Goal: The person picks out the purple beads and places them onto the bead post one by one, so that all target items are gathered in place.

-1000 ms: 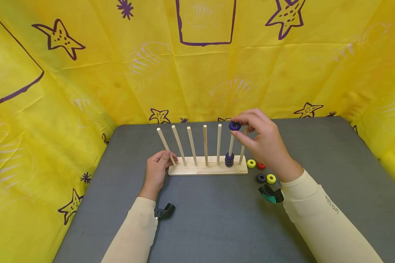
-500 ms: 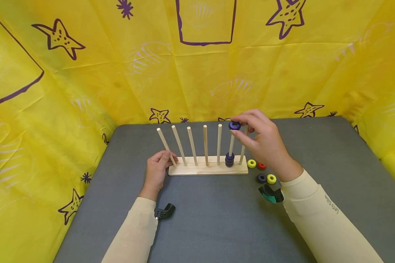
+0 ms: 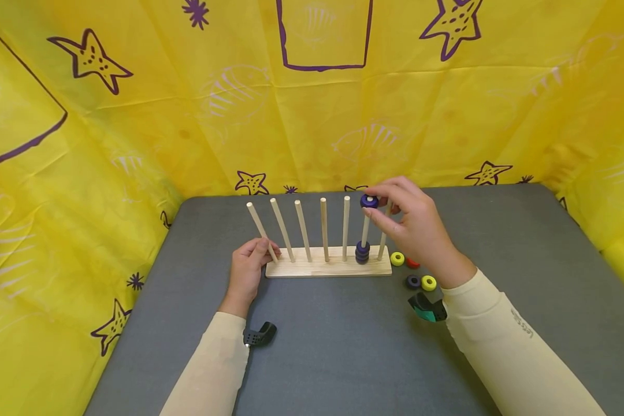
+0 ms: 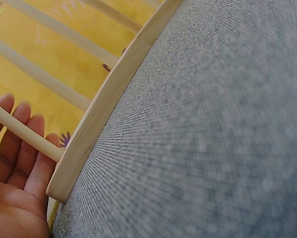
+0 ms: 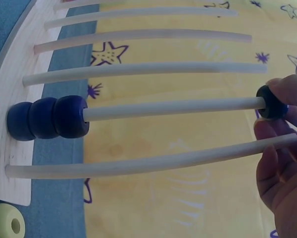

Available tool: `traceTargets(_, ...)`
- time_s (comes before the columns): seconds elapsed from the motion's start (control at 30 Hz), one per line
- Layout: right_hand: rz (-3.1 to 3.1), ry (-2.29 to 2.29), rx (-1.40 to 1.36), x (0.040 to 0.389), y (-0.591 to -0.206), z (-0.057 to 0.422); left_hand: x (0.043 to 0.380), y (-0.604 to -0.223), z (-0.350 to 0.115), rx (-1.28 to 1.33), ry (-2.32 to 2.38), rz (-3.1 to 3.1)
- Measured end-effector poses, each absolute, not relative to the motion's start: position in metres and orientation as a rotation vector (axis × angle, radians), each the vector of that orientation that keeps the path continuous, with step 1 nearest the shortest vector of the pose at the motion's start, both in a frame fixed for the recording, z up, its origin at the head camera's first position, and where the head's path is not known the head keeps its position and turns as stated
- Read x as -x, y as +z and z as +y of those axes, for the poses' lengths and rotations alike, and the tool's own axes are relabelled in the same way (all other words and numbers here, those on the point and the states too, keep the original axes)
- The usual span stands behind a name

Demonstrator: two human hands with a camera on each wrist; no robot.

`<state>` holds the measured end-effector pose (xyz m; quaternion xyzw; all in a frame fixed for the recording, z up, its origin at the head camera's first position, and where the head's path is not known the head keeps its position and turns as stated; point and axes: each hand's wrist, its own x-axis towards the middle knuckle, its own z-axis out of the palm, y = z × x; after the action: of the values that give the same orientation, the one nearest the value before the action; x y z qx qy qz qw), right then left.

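My right hand pinches a dark blue ring bead between thumb and fingers. The bead is around the top of the second peg from the right, whose tip shows in its hole. Several similar blue beads are stacked at that peg's foot. My right fingers also lie by the top of the rightmost peg. The wooden peg rack stands upright. At its left end, my left hand rests with relaxed fingers behind the leftmost peg; its thumb is out of the left wrist view.
Right of the rack lie two yellow beads, one nearer the rack and one in front, a red bead and a dark blue bead. A yellow patterned cloth hangs behind the grey table.
My right hand has lowered slightly and the blue bead has moved a little down and left; the peg's tip now shows inside its hole. My left hand and the rack have stayed put.
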<state>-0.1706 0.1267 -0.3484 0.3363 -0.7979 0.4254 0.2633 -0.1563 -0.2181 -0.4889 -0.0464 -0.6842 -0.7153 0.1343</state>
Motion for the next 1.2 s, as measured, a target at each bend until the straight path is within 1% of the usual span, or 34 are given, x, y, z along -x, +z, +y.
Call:
traceTargets(0.8, -2.184, 1.137, -0.925, 0.1703, -0.3532, 0.1279, 0.1569, -0.4906, -0.2191, 0.138, -2.082, -1.977)
traceTargets(1.2, -2.191, 1.227, -0.896, 0.1657, -0.3536, 0.1339, 0.1566, -0.4902, -0.2183, 0.134, -2.074, -1.982)
